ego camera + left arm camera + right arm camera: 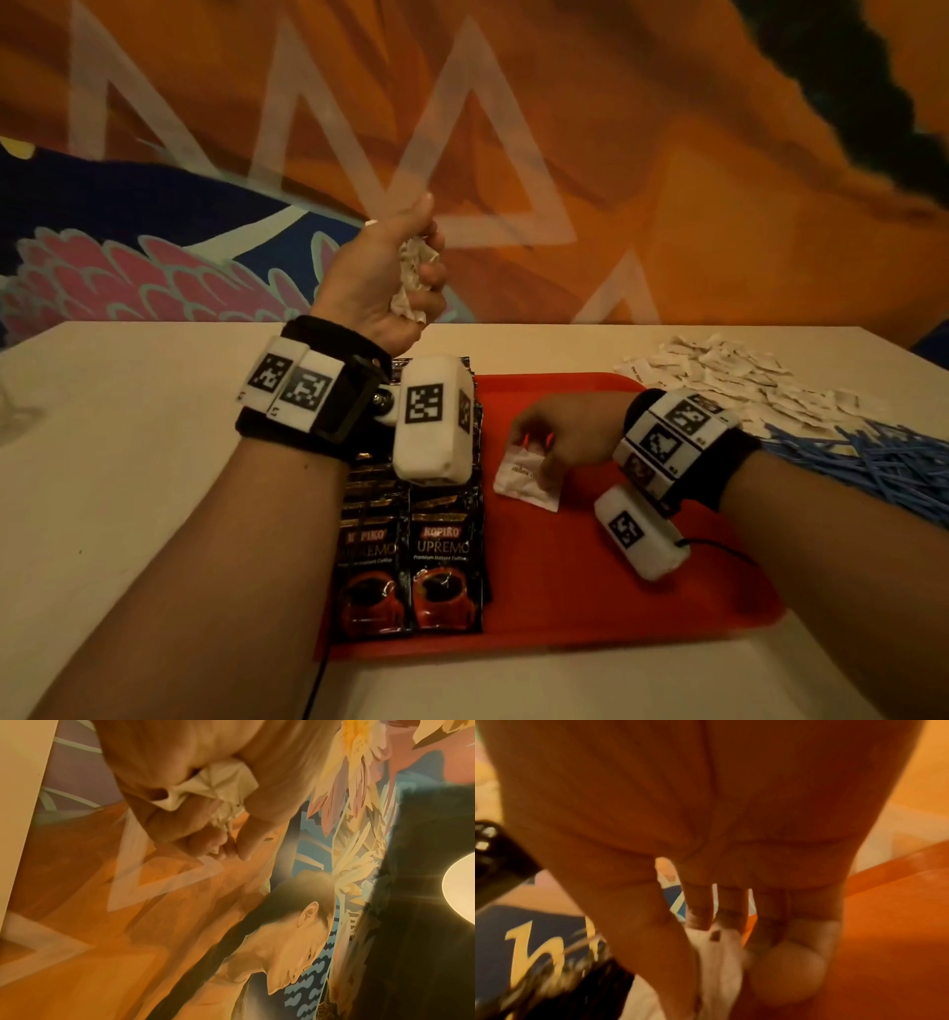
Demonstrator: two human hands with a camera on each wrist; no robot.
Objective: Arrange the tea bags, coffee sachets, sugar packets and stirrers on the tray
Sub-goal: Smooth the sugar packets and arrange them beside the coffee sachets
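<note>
head / left hand: you are raising your left hand [382,267] above the far edge of the table, fingers curling tight round a crumpled wad of white paper packets [415,277].
head / right hand: your right hand [565,437] is reaching low over the red tray [642,591], fingertips pressing down on a flat white sugar packet [518,478] lying on the tray; pinching it or only pressing it, cannot tell here.
head / coffee sachets: glossy black rectangular coffee sachets [411,570] are lying in overlapping rows along the tray's left side, red cup printed on each.
head / supply: a loose heap of white paper packets [734,380] is sitting on the pale table [128,462] to the right of the tray; thin blue stirrers [862,462] are piling just in front of the heap.
head / wrists: black straps with white blocky marker tags are wrapping both wrists.
left wrist / grip: your left hand [195,787] is squeezing creased, folded white paper [218,787] inside the fist, fingers curled fully round it; a painted orange wall is filling the background.
right wrist / grip: blurry; your right hand [706,841] is pointing its fingers [698,908] down onto soft white paper [718,949] over the smooth red tray [885,943]; thumb is lying alongside the paper, grip state cannot tell.
right wrist / sachets: shiny black sachet foil [552,983] is showing at lower left, just beside the hand.
</note>
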